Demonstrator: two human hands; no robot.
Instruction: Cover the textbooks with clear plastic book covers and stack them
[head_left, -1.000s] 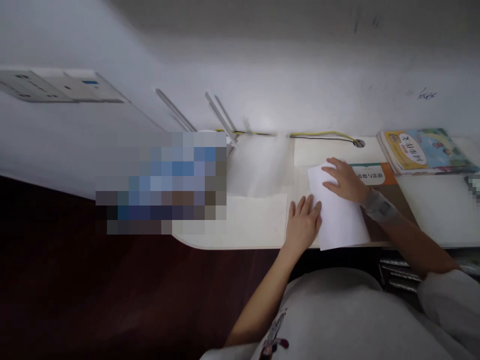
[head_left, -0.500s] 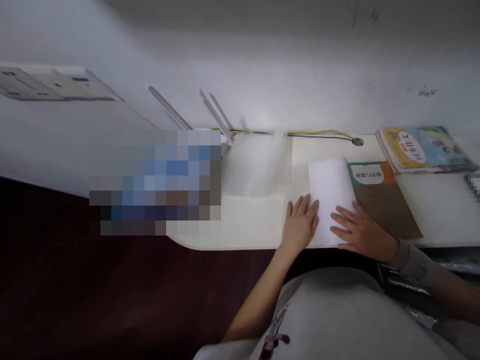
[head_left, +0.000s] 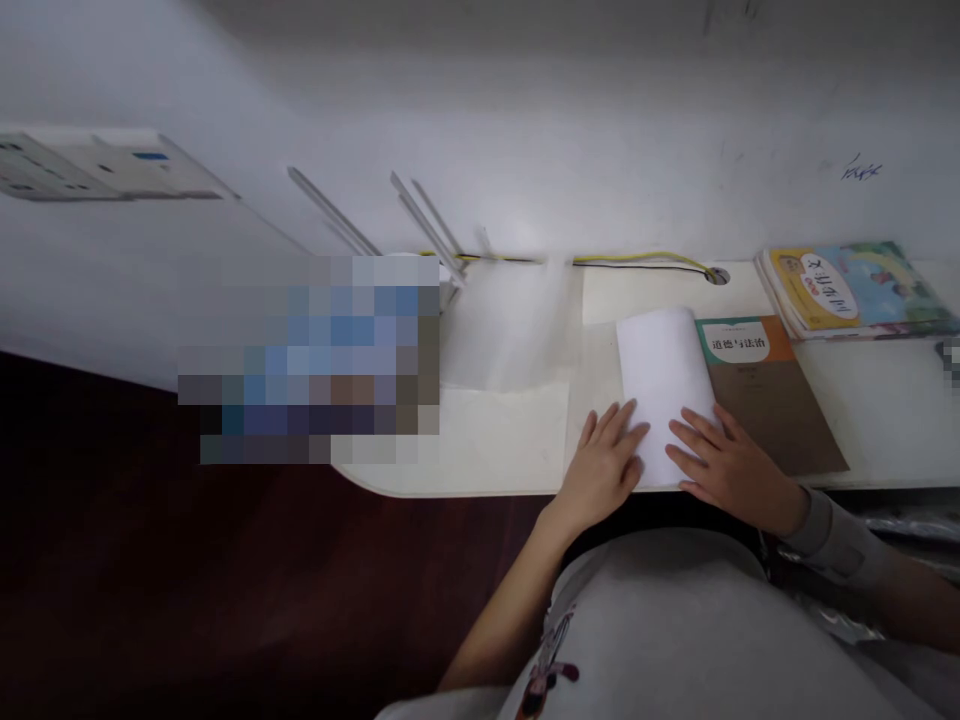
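A white sheet of paper [head_left: 660,375] lies folded over the left part of a brown book with an orange top band [head_left: 772,400] on a white desk [head_left: 510,440]. My left hand [head_left: 604,465] rests flat on the desk at the sheet's lower left corner, fingers spread and touching its edge. My right hand [head_left: 731,465] presses flat on the sheet's lower right part, fingers stretched toward the left. A grey band wraps my right wrist. Neither hand grips anything.
A stack of colourful books [head_left: 847,290] lies at the desk's back right. A yellow and black cable [head_left: 645,262] runs along the wall into a desk hole. Thin white rods [head_left: 420,225] lean at the back left beside a blurred patch. Dark floor lies left of the desk.
My right hand slid from the sheet's upper part down to its lower edge, flattening it over the book. My left hand shifted slightly, staying at the sheet's left corner.
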